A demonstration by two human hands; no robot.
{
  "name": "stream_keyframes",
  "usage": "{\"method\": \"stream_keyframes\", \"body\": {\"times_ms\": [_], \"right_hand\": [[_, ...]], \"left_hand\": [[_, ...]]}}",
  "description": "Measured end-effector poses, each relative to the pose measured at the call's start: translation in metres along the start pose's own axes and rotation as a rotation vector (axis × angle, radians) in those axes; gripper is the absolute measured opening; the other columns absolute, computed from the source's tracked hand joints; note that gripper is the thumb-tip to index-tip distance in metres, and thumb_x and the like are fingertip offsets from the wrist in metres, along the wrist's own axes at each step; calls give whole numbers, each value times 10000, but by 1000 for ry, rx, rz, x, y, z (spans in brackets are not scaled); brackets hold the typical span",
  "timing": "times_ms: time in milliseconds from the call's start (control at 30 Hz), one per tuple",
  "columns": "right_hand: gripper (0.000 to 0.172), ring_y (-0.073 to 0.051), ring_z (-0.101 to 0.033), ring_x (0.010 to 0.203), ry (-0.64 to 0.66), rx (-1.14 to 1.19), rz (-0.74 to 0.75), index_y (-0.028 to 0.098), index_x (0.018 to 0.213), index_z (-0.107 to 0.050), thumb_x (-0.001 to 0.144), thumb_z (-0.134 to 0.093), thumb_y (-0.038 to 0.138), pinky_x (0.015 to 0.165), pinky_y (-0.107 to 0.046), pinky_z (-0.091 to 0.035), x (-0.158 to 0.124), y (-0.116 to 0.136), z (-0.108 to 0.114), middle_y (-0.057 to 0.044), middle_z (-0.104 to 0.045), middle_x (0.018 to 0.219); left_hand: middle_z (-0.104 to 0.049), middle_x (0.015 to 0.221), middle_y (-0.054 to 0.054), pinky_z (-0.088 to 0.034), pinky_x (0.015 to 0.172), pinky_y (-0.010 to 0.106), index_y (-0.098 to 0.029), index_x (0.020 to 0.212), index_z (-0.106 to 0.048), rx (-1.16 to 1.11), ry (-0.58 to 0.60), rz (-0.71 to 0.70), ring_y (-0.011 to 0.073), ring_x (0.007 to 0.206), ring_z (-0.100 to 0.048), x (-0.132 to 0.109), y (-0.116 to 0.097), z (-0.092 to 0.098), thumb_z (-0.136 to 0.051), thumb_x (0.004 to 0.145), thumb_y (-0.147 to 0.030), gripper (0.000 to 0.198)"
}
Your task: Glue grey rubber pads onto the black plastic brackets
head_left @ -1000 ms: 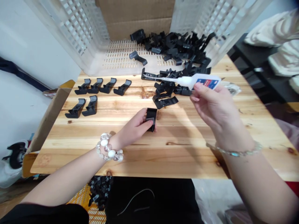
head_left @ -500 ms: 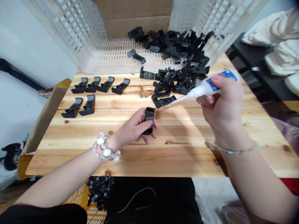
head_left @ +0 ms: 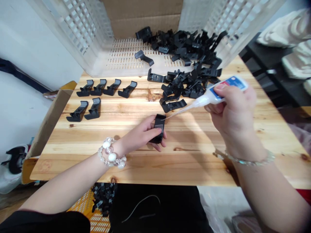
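Observation:
My left hand [head_left: 145,133] is closed around a black plastic clip [head_left: 159,124], thumb across its face, low over the wooden table [head_left: 136,168]. In my right hand [head_left: 233,110] is a white glue bottle [head_left: 213,94] with a blue and red label, tilted down to the left. Its long thin nozzle reaches the upper part of the held clip; whether the tip touches cannot be made out. To the left, several similar clips [head_left: 93,109] with grey pads lie in two rows. Just beyond the nozzle lies a loose black clip [head_left: 173,105].
A white plastic basket [head_left: 97,61] lies on its side at the back, with a heap of black clips [head_left: 184,48] spilling onto the table. A cardboard box [head_left: 46,126] stands left. Below the front edge, a yellow basket [head_left: 81,202] holds small black parts [head_left: 103,197].
The bottle's nozzle has come down and left to the clip in my left hand. That clip has shifted slightly right and down. The whole view has moved a little.

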State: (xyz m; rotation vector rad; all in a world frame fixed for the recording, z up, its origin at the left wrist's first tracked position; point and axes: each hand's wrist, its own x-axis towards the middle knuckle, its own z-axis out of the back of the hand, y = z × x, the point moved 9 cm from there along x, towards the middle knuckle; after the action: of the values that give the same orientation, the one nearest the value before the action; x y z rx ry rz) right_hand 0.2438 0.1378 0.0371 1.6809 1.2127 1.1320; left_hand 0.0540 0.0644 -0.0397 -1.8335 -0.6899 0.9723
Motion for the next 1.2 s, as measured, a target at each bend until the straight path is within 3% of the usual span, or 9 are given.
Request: {"method": "stream_keyframes", "body": {"times_ms": [600,1200], "right_hand": [[238,-57,-253,338,-7,-26,-42,220,586,-476,631,-672,93,383,-263,-89,-1,-4,0,80,-377,419],[252,-45,-265,365,-21,-58,-27,214,613,-473,652,-701,113,385,-262,-98,-1,-3,2,75,-396,493]], "left_hand": [[-626,905,48,-601,567,261,-185,1029,-434,19,9,-3,154,729,-668,0,0,-2,-548,895,-264,193],[-640,880,42,-603,567,303,-196,1042,-436,42,-13,1,167,698,-676,1,0,0,-563,889,-280,215]]}}
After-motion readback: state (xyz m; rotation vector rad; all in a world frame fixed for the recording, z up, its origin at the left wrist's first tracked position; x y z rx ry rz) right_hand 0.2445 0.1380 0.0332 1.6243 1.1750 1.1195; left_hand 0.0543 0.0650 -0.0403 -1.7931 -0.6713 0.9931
